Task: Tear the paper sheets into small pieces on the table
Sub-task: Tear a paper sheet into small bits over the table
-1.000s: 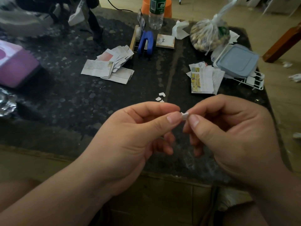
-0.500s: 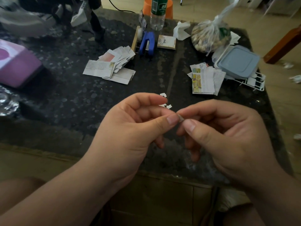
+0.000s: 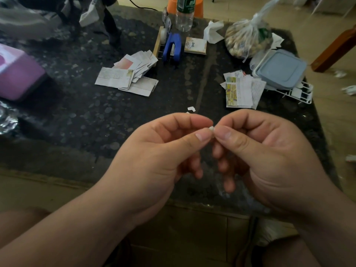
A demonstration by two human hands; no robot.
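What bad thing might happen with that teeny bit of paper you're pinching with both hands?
1. The paper bit pinched between the left hand and right hand is so tiny that it might slip out instead of tearing.
2. The hands are held near the front of the table, so a dropped piece could land off it, like the scraps on the floor.

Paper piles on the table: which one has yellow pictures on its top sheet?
The right pile, beside the lidded box. Its top sheet has yellow pictures along its left edge; the left pile shows a pink patch instead.
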